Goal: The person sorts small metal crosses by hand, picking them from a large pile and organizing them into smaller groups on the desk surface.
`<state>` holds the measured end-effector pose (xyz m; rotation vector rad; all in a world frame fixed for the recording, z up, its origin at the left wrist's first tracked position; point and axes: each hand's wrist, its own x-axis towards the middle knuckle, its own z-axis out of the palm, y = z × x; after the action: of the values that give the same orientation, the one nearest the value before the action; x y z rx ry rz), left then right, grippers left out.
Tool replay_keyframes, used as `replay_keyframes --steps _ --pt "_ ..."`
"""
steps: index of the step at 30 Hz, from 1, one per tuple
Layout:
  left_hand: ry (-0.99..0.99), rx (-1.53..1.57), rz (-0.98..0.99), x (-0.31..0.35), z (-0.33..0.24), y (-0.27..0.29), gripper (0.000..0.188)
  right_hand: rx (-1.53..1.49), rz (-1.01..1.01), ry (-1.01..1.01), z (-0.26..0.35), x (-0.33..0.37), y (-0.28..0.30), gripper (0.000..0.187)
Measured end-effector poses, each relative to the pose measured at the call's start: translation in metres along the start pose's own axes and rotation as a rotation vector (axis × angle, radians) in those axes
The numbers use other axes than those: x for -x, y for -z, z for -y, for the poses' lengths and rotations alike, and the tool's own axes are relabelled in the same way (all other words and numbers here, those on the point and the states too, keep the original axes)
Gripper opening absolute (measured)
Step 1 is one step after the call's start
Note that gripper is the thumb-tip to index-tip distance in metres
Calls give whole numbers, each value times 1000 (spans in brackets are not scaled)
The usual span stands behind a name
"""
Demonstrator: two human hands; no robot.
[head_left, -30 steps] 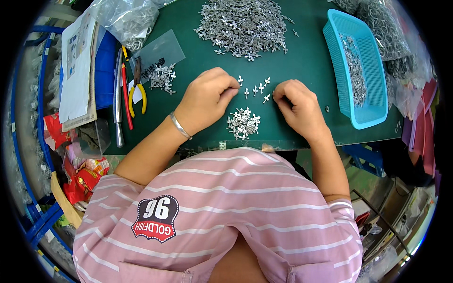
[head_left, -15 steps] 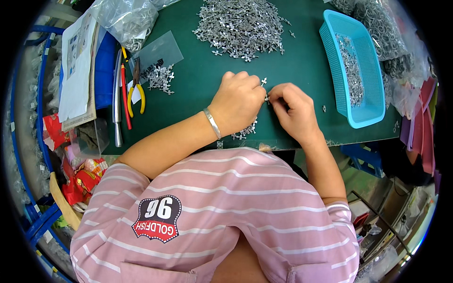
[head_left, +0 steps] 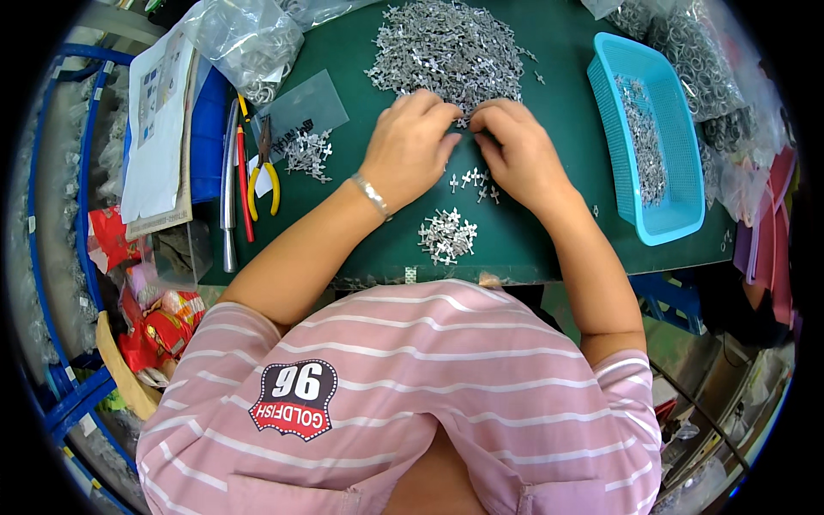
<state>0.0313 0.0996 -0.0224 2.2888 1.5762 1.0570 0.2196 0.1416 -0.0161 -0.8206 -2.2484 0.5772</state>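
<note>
We locate the loose cross-shaped pieces [head_left: 475, 176] on the green table [head_left: 369, 249], between the small pile [head_left: 447, 236] near the front edge and the large pile [head_left: 446, 51] toward the far side. Their long axes run mainly away from us, near the upright of the view, with several tilted to one side; we cannot resolve which end of each is the head. In both piles the axes point in mixed directions.

We note the left hand [head_left: 406, 144] at the near margin of the large pile, fingers curled, with a narrow gap to the thumb. The right hand [head_left: 518, 148] faces it, fingers bent inward and thumb close to them, beside the loose pieces. The two sets of fingertips stand near each other. At this scale we cannot tell whether either hand grips a piece. We find the blue basket [head_left: 602, 92] at far right, holding further metal parts.
</note>
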Motion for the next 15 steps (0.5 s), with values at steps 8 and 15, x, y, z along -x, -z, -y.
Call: replay_keyframes --steps 8,15 --pt "-16 -54 106 4 11 0 10 -28 66 -240 2 5 14 12" --pt "10 69 128 4 2 -3 13 -27 24 -71 -2 3 0 13"
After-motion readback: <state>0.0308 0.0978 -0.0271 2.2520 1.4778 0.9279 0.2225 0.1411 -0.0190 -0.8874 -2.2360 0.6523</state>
